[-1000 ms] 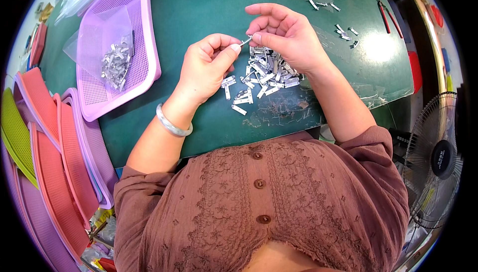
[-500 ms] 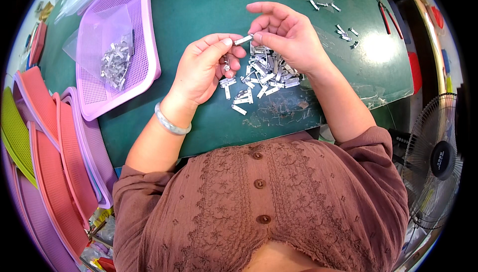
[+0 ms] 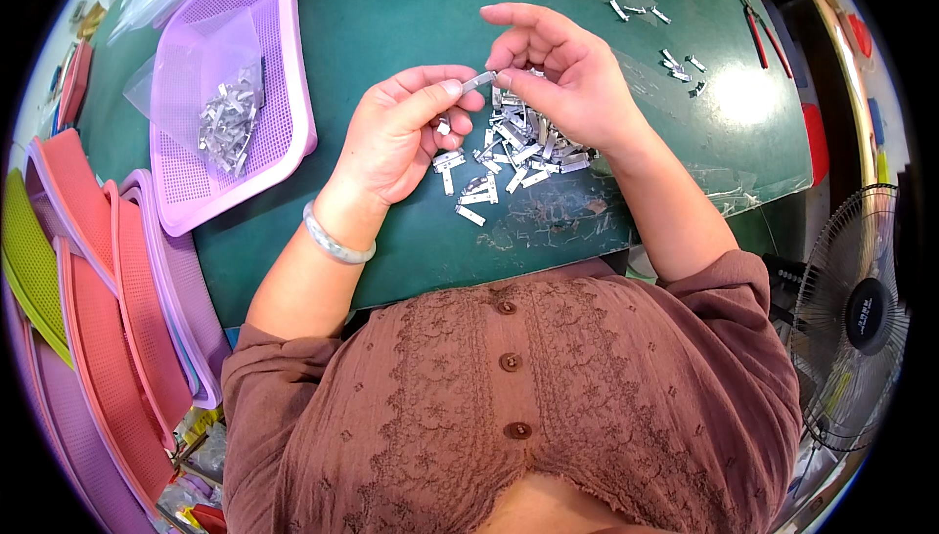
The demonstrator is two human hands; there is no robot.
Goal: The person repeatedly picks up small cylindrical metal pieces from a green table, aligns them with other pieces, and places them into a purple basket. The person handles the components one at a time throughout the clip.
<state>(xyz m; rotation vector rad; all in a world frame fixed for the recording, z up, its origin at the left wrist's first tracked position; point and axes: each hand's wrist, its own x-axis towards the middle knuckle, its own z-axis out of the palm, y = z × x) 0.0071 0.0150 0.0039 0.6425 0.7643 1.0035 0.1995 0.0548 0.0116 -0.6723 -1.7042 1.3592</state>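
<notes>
Raised a little since a moment ago, the left hand [image 3: 396, 138] and right hand [image 3: 562, 79] now pinch one small metal clip [image 3: 478, 80] between their fingertips above the heap of clips [image 3: 514, 148] on the green table [image 3: 391, 16], suggesting assembly continues.

One view only, and it looks down from the person's head, steep and close, onto the dark green work table [image 3: 391, 35] straight ahead. The brown embroidered blouse [image 3: 509, 397] fills the lower part of the picture (that is how near the lens sits to the body). The fisheye bends the table's edges, and a black rim rings the round picture.
</notes>
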